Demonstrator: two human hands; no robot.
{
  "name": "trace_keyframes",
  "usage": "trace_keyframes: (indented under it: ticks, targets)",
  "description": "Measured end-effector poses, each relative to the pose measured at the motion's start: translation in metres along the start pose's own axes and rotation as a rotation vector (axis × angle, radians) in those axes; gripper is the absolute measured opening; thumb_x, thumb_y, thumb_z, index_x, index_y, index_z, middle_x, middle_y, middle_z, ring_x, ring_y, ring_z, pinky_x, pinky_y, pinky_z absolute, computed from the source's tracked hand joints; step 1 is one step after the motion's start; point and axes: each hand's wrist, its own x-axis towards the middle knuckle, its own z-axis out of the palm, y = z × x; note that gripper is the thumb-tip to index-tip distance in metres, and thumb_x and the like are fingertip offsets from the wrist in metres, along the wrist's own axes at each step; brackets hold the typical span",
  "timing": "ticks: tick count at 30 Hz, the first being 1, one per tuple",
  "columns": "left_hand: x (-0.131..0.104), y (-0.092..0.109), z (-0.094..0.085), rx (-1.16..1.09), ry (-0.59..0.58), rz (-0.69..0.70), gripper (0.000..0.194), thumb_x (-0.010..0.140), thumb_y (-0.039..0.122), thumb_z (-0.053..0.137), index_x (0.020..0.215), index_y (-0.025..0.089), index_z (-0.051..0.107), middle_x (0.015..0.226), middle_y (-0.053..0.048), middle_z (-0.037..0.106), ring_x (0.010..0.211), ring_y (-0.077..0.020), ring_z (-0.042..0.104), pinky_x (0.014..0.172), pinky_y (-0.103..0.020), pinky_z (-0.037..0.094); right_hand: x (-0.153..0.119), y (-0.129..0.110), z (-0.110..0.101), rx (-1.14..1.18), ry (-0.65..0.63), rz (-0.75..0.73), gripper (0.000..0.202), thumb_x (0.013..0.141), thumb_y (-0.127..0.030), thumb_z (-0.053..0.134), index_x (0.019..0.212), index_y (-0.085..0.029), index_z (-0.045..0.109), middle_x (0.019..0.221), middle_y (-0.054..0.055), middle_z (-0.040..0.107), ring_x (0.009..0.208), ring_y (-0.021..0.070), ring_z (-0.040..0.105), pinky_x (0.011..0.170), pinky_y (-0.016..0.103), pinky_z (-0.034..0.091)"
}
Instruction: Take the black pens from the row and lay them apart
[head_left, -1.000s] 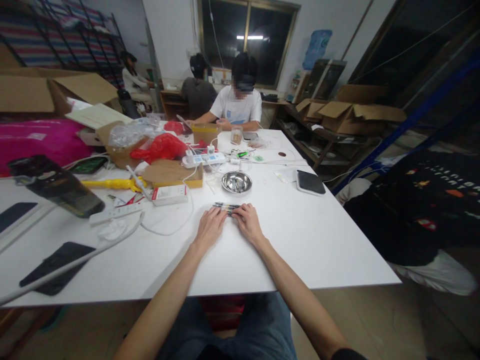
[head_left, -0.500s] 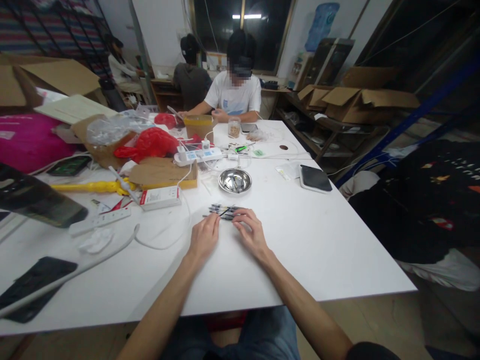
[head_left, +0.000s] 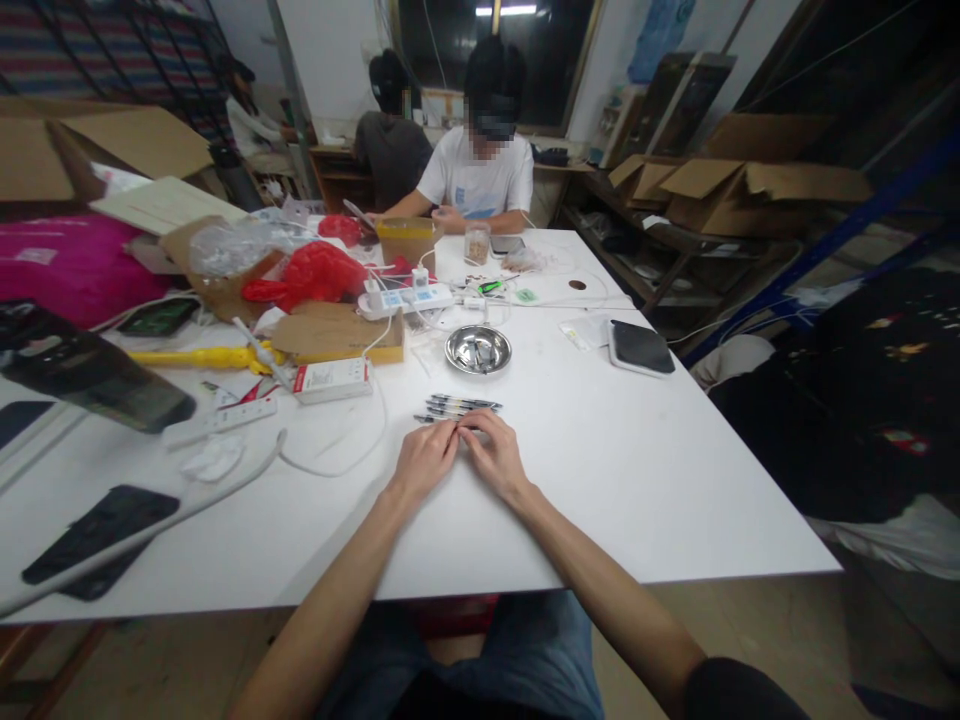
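Several dark pens point(head_left: 459, 404) lie side by side on the white table point(head_left: 637, 480), just beyond my hands. My left hand point(head_left: 427, 455) is closed, its fingertips meeting those of my right hand point(head_left: 493, 448). The right fingers are also closed in a pinch. Whatever is between the fingertips is too small and too covered to make out. Behind the pens stands a round metal dish point(head_left: 478, 350) with small dark and shiny pieces in it.
On the left are a white box point(head_left: 332, 380), a power strip point(head_left: 405, 299), a cable, a dark bottle point(head_left: 97, 370) and a phone point(head_left: 105, 540). A black-topped device point(head_left: 641, 348) lies to the right. Across the table sits a person in a white shirt point(head_left: 480, 180).
My hands have come together, where before they were apart. The thin dark stick that showed at my left fingertips is now hidden. The view has shifted slightly.
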Motion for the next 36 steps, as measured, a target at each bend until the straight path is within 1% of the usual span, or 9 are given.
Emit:
trace_keyframes:
  ticks: [6, 9, 13, 15, 20, 22, 24, 29, 36]
  targets:
    - [0.002, 0.002, -0.001, -0.073, -0.093, -0.005, 0.022, 0.100, 0.031, 0.044, 0.099, 0.022, 0.065, 0.089, -0.002, 0.073, 0.085, -0.0172, 0.067, 0.079, -0.026, 0.046, 0.002, 0.004, -0.003, -0.030, 0.104, 0.048, 0.018, 0.096, -0.035, 0.058, 0.090, -0.021, 0.069, 0.093, 0.006, 0.066, 0.090, 0.0202, 0.061, 0.086, 0.034, 0.048]
    - [0.000, 0.002, -0.005, -0.096, -0.133, -0.052, 0.024, 0.099, 0.036, 0.045, 0.102, 0.024, 0.066, 0.084, -0.001, 0.073, 0.082, -0.0170, 0.067, 0.077, -0.026, 0.045, 0.006, 0.006, -0.011, -0.044, 0.158, 0.079, 0.018, 0.095, -0.034, 0.059, 0.090, -0.020, 0.070, 0.092, 0.006, 0.066, 0.090, 0.0207, 0.061, 0.086, 0.035, 0.048]
    - [-0.004, -0.002, -0.010, -0.057, -0.103, -0.106, 0.023, 0.098, 0.035, 0.046, 0.101, 0.024, 0.066, 0.075, 0.001, 0.070, 0.075, -0.0168, 0.065, 0.073, -0.026, 0.043, 0.009, 0.006, -0.024, -0.014, 0.253, 0.104, 0.019, 0.092, -0.035, 0.062, 0.086, -0.019, 0.069, 0.087, 0.006, 0.066, 0.085, 0.0201, 0.060, 0.081, 0.033, 0.048]
    - [-0.006, -0.004, -0.012, -0.026, -0.077, -0.146, 0.022, 0.097, 0.033, 0.046, 0.100, 0.024, 0.066, 0.072, 0.001, 0.069, 0.073, -0.0166, 0.065, 0.070, -0.025, 0.041, 0.007, 0.005, -0.029, 0.019, 0.189, 0.096, 0.020, 0.091, -0.035, 0.063, 0.085, -0.018, 0.070, 0.084, 0.005, 0.066, 0.082, 0.0191, 0.060, 0.078, 0.032, 0.048]
    - [-0.007, 0.000, -0.011, 0.084, -0.082, -0.253, 0.022, 0.097, 0.031, 0.044, 0.100, 0.023, 0.064, 0.074, -0.001, 0.071, 0.074, -0.0182, 0.067, 0.067, -0.026, 0.040, -0.004, 0.002, -0.025, 0.020, -0.290, 0.005, 0.013, 0.091, -0.027, 0.064, 0.088, -0.017, 0.072, 0.087, 0.004, 0.067, 0.078, 0.0162, 0.060, 0.074, 0.027, 0.046]
    - [-0.007, 0.003, -0.010, 0.151, -0.102, -0.287, 0.023, 0.097, 0.031, 0.044, 0.101, 0.022, 0.064, 0.077, -0.003, 0.071, 0.076, -0.0195, 0.068, 0.068, -0.026, 0.040, -0.006, 0.002, -0.020, -0.007, -0.419, -0.009, 0.010, 0.091, -0.022, 0.063, 0.089, -0.017, 0.072, 0.086, 0.003, 0.067, 0.077, 0.0155, 0.060, 0.071, 0.026, 0.045]
    - [-0.006, 0.006, -0.009, 0.209, -0.117, -0.312, 0.024, 0.097, 0.031, 0.043, 0.103, 0.021, 0.064, 0.079, -0.005, 0.072, 0.078, -0.0210, 0.069, 0.069, -0.027, 0.041, -0.007, 0.003, -0.016, -0.059, -0.460, -0.010, 0.010, 0.090, -0.019, 0.063, 0.091, -0.017, 0.072, 0.087, 0.003, 0.068, 0.078, 0.0158, 0.061, 0.072, 0.025, 0.045]
    - [-0.005, 0.009, -0.008, 0.237, -0.133, -0.306, 0.024, 0.097, 0.031, 0.043, 0.103, 0.021, 0.064, 0.082, -0.007, 0.072, 0.079, -0.0234, 0.069, 0.068, -0.029, 0.042, -0.008, 0.007, -0.012, -0.216, -0.450, -0.024, 0.011, 0.090, -0.017, 0.063, 0.094, -0.019, 0.073, 0.094, 0.004, 0.067, 0.084, 0.0167, 0.062, 0.077, 0.026, 0.045]
    - [-0.004, 0.009, -0.004, 0.162, -0.155, -0.283, 0.019, 0.095, 0.031, 0.049, 0.103, 0.024, 0.065, 0.084, -0.005, 0.071, 0.081, -0.0207, 0.068, 0.071, -0.028, 0.043, -0.007, 0.009, -0.015, -0.182, -0.472, -0.015, 0.012, 0.088, -0.016, 0.065, 0.095, -0.021, 0.074, 0.089, 0.002, 0.066, 0.079, 0.0155, 0.060, 0.072, 0.024, 0.043]
